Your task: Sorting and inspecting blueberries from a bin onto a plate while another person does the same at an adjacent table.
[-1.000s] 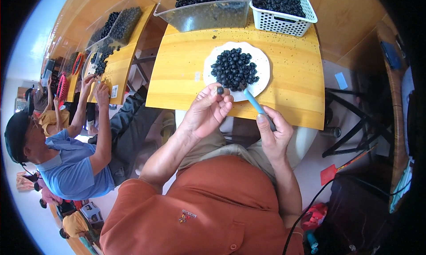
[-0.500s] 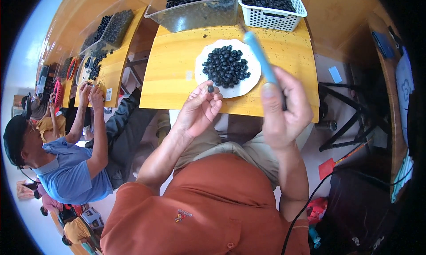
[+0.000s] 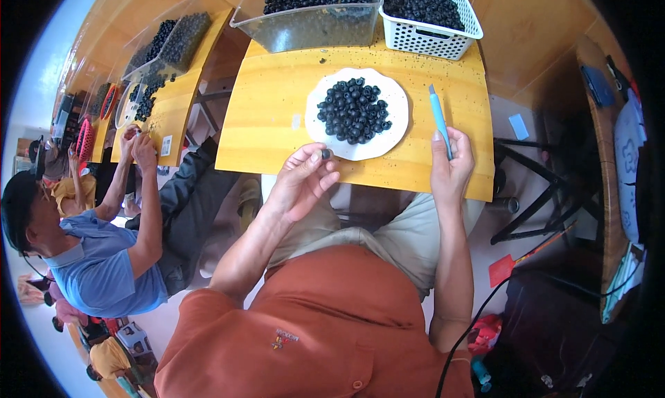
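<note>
My left hand [image 3: 296, 183] pinches a small dark round bead [image 3: 325, 154] between thumb and finger, just over the table's near edge. In my right hand [image 3: 454, 169] is a slim craft knife [image 3: 438, 117] with a light-blue handle. Its short grey blade points up and away from me, apart from the bead. Between and beyond my hands lies a white scalloped plate [image 3: 397, 124], with a heap of similar dark beads [image 3: 352, 110] in its middle.
A clear plastic bin [image 3: 305, 35] and a white perforated basket [image 3: 428, 43], both full of dark beads, stand along the far edge of the yellow table [image 3: 260, 131]. Dark crumbs dot the tabletop. A person in a blue shirt [image 3: 104, 259] works at another table on the left.
My right hand has moved down and slightly right with the craft knife, which was raised and blurred near the plate's right side. My left hand still holds the bead, shifted slightly lower.
</note>
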`<state>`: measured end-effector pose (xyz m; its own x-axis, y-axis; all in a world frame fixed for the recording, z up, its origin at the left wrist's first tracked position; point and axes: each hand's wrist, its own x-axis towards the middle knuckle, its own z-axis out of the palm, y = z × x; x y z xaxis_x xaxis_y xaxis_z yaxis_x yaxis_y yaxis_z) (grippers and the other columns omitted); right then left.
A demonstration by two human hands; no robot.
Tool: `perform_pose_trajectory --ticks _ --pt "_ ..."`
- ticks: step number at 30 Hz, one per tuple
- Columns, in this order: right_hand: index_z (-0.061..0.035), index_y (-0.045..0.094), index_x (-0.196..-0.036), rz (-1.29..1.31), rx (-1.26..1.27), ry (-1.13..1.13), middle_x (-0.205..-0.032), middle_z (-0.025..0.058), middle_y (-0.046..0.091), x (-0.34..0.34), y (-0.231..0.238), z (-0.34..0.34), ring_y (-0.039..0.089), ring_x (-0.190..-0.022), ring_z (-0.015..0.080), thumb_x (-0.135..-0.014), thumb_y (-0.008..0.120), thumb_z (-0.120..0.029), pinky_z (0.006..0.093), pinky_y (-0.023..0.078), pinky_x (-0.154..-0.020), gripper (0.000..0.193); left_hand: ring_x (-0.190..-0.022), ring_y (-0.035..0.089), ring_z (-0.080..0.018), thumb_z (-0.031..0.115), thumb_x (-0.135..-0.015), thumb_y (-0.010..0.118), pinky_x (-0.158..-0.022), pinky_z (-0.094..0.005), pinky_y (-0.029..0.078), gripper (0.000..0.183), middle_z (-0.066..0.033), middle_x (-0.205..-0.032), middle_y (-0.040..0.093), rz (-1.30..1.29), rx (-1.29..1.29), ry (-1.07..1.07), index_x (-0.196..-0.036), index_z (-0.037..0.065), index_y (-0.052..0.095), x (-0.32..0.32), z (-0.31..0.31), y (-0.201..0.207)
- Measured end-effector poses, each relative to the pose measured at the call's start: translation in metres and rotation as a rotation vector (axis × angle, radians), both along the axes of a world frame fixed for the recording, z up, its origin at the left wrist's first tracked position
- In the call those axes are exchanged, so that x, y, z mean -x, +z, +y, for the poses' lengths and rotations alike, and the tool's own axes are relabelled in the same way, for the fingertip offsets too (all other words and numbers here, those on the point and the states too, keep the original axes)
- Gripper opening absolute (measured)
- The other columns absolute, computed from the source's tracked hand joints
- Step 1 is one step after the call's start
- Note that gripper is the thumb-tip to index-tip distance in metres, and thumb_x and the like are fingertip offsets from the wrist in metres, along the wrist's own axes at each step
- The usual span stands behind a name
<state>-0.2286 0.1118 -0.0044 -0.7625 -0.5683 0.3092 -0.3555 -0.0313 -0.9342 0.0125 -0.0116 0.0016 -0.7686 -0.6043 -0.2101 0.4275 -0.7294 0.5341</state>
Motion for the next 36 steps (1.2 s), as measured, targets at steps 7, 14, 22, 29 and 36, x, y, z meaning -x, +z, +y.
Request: perform_pose_trajectory --ticks 7,14,22,29,36 --pt "0.007 0.056 -0.106 -0.057 0.014 -0.008 -0.09 0.0121 0.065 0.003 -0.006 0.0 0.062 -0.085 0.0124 -0.096 0.06 -0.015 0.0272 0.049 -0.075 0.025 -0.091 0.064 -0.0169 0.01 -0.094 0.061 -0.083 -0.0344 0.058 0.021 -0.0047 -0.099 0.066 -0.058 0.008 0.019 -0.114 0.007 0.063 -0.003 0.007 -0.005" --pt "0.0081 0.056 -0.107 -0.031 0.033 -0.007 -0.091 0.0124 0.066 -0.001 -0.005 0.003 0.062 -0.085 0.0132 -0.096 0.06 -0.015 0.0268 0.049 -0.075 0.026 -0.09 0.066 -0.0172 0.006 -0.093 0.061 -0.088 -0.0356 0.058 0.018 -0.007 -0.097 0.068 -0.055 -0.067 -0.048 -0.111 0.001 0.065 -0.005 0.027 -0.012" --pt "0.0082 0.056 -0.107 -0.088 0.077 -0.035 -0.094 0.0127 0.066 -0.001 -0.011 -0.001 0.063 -0.088 0.0146 -0.096 0.06 -0.015 0.0276 0.049 -0.079 0.026 -0.09 0.067 -0.0174 0.005 -0.093 0.06 -0.086 -0.0336 0.059 0.017 -0.0103 -0.1 0.066 -0.028 -0.077 -0.096 -0.109 0.001 0.065 -0.02 0.026 -0.007" --pt "0.0067 0.057 -0.108 -0.084 0.008 -0.044 -0.094 0.0118 0.066 0.001 -0.014 0.0 0.062 -0.088 0.0135 -0.095 0.06 -0.014 0.0265 0.049 -0.078 0.025 -0.09 0.068 -0.0176 0.004 -0.094 0.059 -0.088 -0.0352 0.058 0.016 -0.0086 -0.096 0.068 0.012 -0.119 -0.077 -0.109 0.002 0.063 -0.03 0.023 -0.008" --pt "0.0059 0.058 -0.105 -0.032 -0.029 -0.099 -0.092 0.0103 0.065 -0.001 -0.008 0.0 0.061 -0.085 0.0133 -0.095 0.06 -0.015 0.0276 0.049 -0.077 0.023 -0.094 0.067 -0.0185 0.003 -0.094 0.059 -0.089 -0.0355 0.058 0.02 -0.0092 -0.102 0.067 0.004 -0.16 -0.057 -0.113 0.002 0.062 -0.037 0.023 -0.009"
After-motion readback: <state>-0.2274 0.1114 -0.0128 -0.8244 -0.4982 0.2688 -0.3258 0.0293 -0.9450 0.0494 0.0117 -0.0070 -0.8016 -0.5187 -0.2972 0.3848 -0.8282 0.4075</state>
